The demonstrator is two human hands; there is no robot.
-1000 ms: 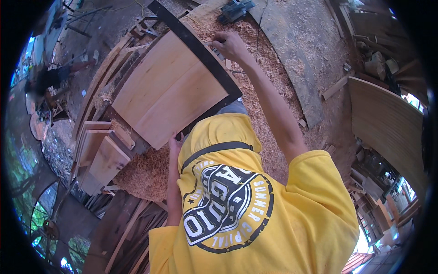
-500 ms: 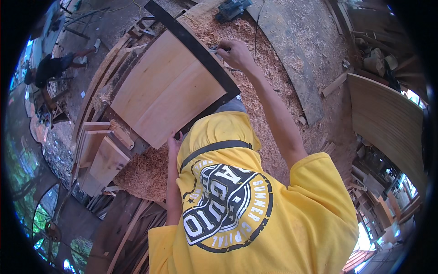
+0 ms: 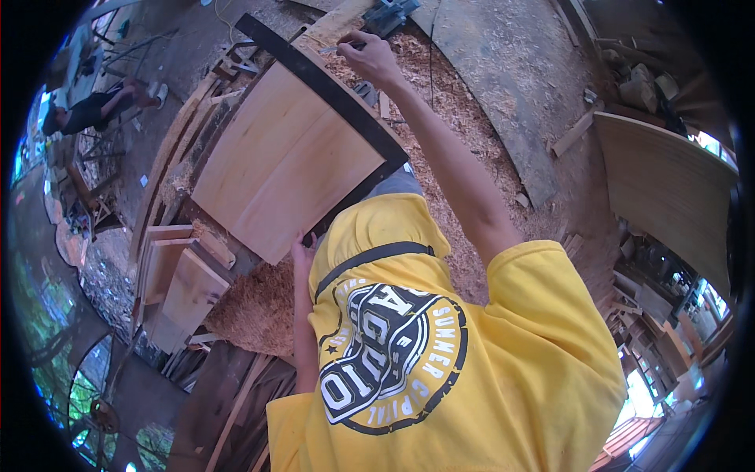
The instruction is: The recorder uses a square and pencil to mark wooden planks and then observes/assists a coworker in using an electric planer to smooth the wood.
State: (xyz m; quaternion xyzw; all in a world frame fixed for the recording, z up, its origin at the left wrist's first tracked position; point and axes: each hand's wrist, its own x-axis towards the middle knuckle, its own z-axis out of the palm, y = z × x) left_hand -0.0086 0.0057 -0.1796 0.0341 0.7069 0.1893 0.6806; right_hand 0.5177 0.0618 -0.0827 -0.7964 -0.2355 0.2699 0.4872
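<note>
A pale wooden panel (image 3: 287,165) with visible board joints lies in front of me. A dark L-shaped strip (image 3: 326,82) borders its far right and near right sides. My left hand (image 3: 303,253) is at the panel's near corner, fingers bent around the end of the dark strip. Beyond the strip's far side, my right hand (image 3: 368,59) is raised with its fingers pinched together. A small thin tool (image 3: 329,49) with a pale tip sticks out to the left of them; its kind is too small to tell.
Wood shavings (image 3: 464,149) cover the floor. A blue-grey power tool (image 3: 389,16) lies at the far side. Cut boards (image 3: 189,287) are stacked at the left, and a large curved sheet (image 3: 668,189) stands at the right. Another person (image 3: 94,110) is at the far left.
My right hand has moved farther away and to the left along the strip, the small tool still in it. My left hand stays at the panel's corner.
</note>
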